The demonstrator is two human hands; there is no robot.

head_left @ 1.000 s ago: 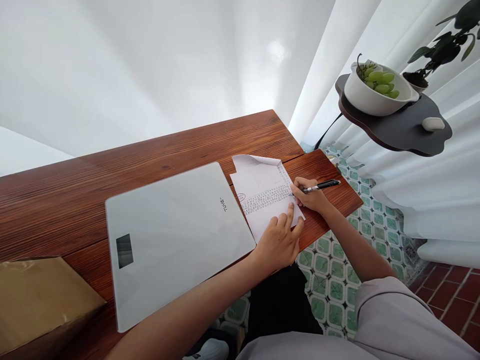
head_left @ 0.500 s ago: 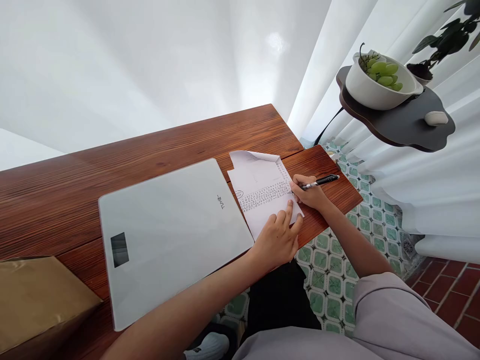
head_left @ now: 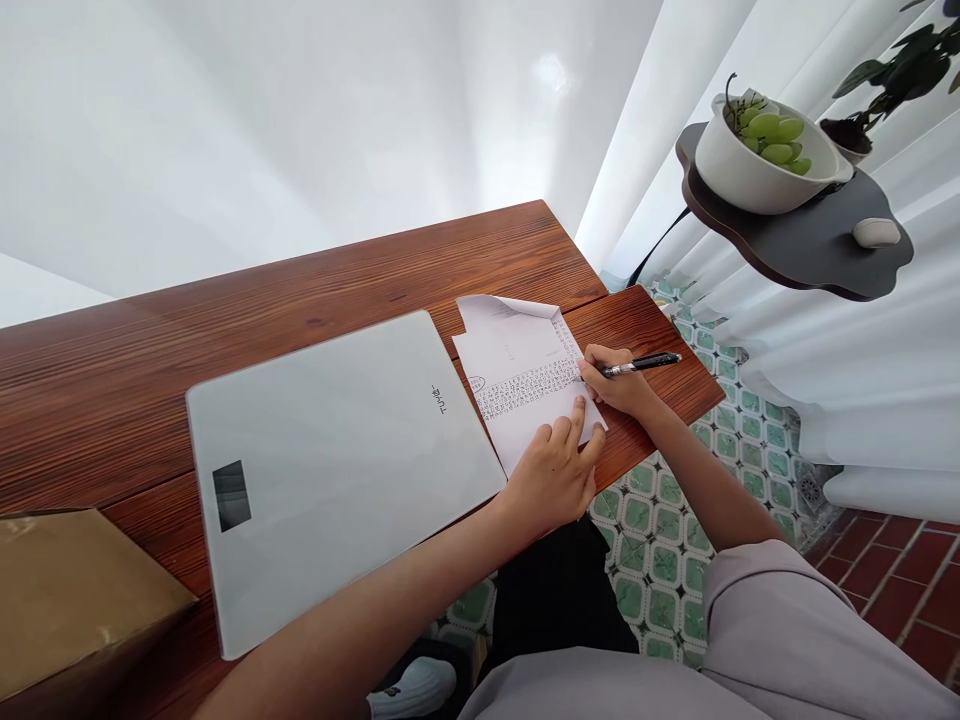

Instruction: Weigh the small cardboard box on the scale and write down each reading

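My right hand (head_left: pixel 613 380) grips a black pen (head_left: pixel 646 363), its tip down at the right edge of the written lines. Under it lies a white sheet of paper (head_left: pixel 517 345) with several rows of small handwritten marks and one circled spot at the left. The far edge of the paper is folded over. My left hand (head_left: pixel 553 462) rests on the near part of the paper with its fingers spread, holding nothing. Beside the paper, a flat white scale-like panel (head_left: pixel 345 470) with a dark display window lies partly behind my left forearm.
The wooden table (head_left: pixel 300 290) carries a brown box (head_left: pixel 82 600) at the near left. To the right, a dark wavy-edged side table (head_left: pixel 810 240) bears a white bowl (head_left: pixel 765 180) of green grapes (head_left: pixel 776 140), a pale mouse-shaped object (head_left: pixel 876 233) and a potted plant (head_left: pixel 904 75).
The view has shifted slightly. My right hand stays at the written rows with the pen, its tip moved only a little. My left hand keeps its place on the paper.
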